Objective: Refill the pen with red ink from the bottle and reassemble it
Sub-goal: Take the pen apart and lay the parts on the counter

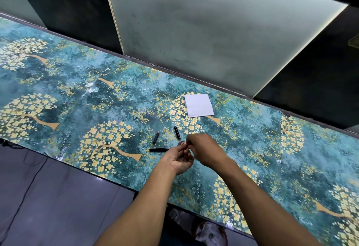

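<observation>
My left hand (179, 160) lies palm up on the table, its fingers curled around a small thing that is mostly hidden. Only a round dark top with red on it (181, 143) shows, which looks like the ink bottle. My right hand (205, 149) reaches over from the right and pinches at that top. Three black pen parts lie just beyond my hands. They are a short piece with a red tip (156, 137), a cap-like piece (177, 132) and a longer barrel (159, 149), which touches my left fingertips.
A folded white paper (198, 105) lies farther back on the patterned teal tabletop (97, 109). A frosted glass panel (213, 32) rises behind the table's far edge. The near edge runs diagonally, with grey floor (48, 197) below left.
</observation>
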Available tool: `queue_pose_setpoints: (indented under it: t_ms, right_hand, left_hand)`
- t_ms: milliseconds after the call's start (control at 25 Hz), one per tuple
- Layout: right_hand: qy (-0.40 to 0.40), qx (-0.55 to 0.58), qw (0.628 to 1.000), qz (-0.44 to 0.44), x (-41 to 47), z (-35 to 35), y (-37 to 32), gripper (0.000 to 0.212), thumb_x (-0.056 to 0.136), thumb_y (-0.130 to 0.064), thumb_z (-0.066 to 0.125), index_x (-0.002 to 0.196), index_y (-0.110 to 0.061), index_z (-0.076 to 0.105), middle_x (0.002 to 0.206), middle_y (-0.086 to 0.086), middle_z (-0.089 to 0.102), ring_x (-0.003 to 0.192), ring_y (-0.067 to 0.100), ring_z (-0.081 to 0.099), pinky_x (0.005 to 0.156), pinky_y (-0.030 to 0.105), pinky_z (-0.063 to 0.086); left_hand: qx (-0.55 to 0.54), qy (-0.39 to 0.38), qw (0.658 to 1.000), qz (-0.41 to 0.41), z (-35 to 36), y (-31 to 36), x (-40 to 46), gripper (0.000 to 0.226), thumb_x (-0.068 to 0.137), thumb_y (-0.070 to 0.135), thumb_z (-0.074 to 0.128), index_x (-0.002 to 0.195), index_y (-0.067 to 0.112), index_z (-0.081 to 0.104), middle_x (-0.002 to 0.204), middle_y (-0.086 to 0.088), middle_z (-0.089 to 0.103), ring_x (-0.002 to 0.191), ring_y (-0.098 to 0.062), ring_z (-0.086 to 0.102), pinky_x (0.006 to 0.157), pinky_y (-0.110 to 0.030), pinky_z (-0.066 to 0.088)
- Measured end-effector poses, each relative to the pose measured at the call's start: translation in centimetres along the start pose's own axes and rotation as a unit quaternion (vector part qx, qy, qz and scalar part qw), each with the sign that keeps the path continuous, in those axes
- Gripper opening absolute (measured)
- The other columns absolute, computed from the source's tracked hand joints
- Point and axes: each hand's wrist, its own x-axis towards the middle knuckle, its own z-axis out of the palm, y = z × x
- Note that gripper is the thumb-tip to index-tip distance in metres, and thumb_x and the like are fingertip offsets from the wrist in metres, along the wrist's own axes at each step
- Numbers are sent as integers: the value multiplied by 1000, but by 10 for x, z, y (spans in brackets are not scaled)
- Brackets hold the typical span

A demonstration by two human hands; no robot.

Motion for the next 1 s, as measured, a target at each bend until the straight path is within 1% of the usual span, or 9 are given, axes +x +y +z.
queue_pose_setpoints:
  t_ms: [80, 160, 240, 360, 520, 680, 800, 880, 1000]
  right_hand:
    - [2, 7, 1000, 2, 0, 1, 4, 3, 93, -16, 58, 94, -14, 61, 86, 8, 67, 79, 31, 61, 66, 43, 52]
    - [15, -2, 1000, 12, 0, 2, 4, 4, 94, -17, 58, 92, -14, 57, 83, 9, 64, 76, 33, 60, 61, 41, 50]
    - [25, -40, 999, 13, -1, 5, 0, 9, 96, -17, 57, 90, -14, 51, 85, 9, 63, 74, 33, 59, 56, 38, 42]
    - [29, -70, 997, 15, -2, 11, -3, 9, 99, -21, 55, 95, -13, 52, 92, 10, 63, 79, 34, 62, 59, 36, 35]
    - [36, -59, 997, 36, -4, 18, -3, 12, 100, -23, 49, 100, -12, 54, 96, 11, 64, 84, 36, 64, 61, 39, 38]
    - [27, 16, 999, 20, -7, 11, 1, 18, 102, -32, 47, 102, -15, 53, 97, 7, 61, 83, 31, 58, 68, 43, 49]
    - [14, -5, 1000, -5, -6, 9, 3, 8, 99, -23, 50, 101, -15, 51, 97, 8, 60, 82, 31, 58, 66, 42, 47]
    - [16, -29, 999, -4, -4, 10, 1, 7, 96, -18, 55, 100, -15, 50, 95, 8, 60, 77, 29, 56, 61, 38, 40]
    - [23, -54, 998, 6, -2, 12, -4, 9, 94, -15, 58, 98, -15, 50, 94, 8, 60, 70, 27, 49, 59, 36, 32]
  left_hand:
    - [12, 0, 1000, 0, 0, 0, -1, 19, 93, 6, 63, 77, -4, 62, 48, -9, 53, 56, -12, 43, 60, -23, 41]
    - [18, -4, 1000, -2, 1, 1, -2, 19, 93, 7, 63, 78, -5, 63, 47, -9, 56, 56, -10, 43, 60, -23, 40]
    - [17, -4, 1000, -3, 1, 1, -1, 20, 94, 7, 62, 78, -5, 63, 45, -9, 55, 57, -10, 43, 60, -22, 40]
    - [15, -4, 1000, -4, 1, 1, -3, 18, 94, 8, 62, 81, -3, 63, 44, -9, 54, 58, -10, 43, 60, -22, 41]
    - [9, -1, 1000, -1, 2, 1, -3, 18, 95, 8, 61, 80, -2, 62, 43, -8, 54, 58, -9, 43, 62, -21, 41]
    - [5, 3, 1000, 6, 3, 2, -2, 21, 94, 7, 62, 75, -3, 61, 44, -8, 52, 59, -10, 45, 63, -21, 41]
    - [26, 7, 1000, 4, 3, 1, -4, 21, 94, 7, 61, 75, -2, 61, 50, -8, 53, 57, -12, 45, 58, -22, 39]
    - [29, 5, 1000, 0, 3, 2, -4, 20, 94, 7, 62, 77, -3, 61, 53, -8, 55, 57, -13, 46, 57, -22, 40]
    - [29, 3, 1000, 0, 3, 4, -4, 19, 95, 8, 62, 79, -3, 62, 45, -9, 56, 57, -12, 45, 58, -22, 41]
